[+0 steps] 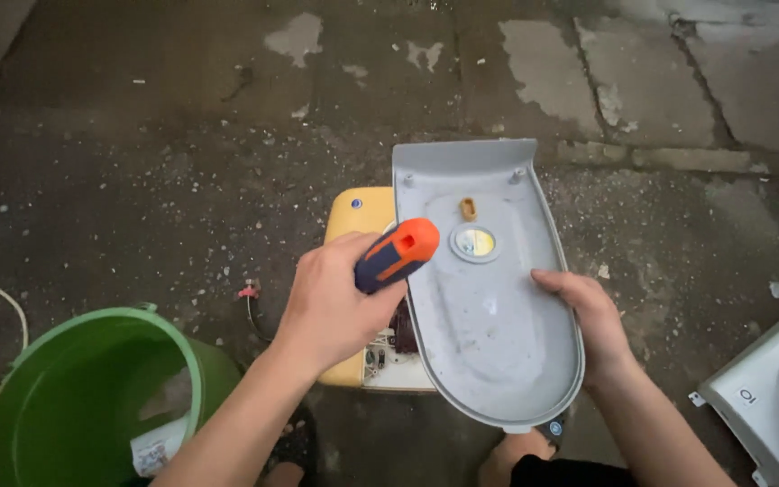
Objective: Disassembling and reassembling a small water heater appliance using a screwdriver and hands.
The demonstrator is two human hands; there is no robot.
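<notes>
While the left hand (331, 302) is closed round an orange-and-blue screwdriver (398, 254), the right hand (588, 325) pinches the rim of a grey cover (489, 334) at 3 o'clock, lifted off the yellow appliance (358, 216); opening up seems underway, and setting the cover aside looks the sensible follow-up

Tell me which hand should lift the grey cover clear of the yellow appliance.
Right, probably. The right hand already grips the edge of the grey cover, while the left hand is full, holding the orange-and-blue screwdriver above the yellow appliance.
</notes>
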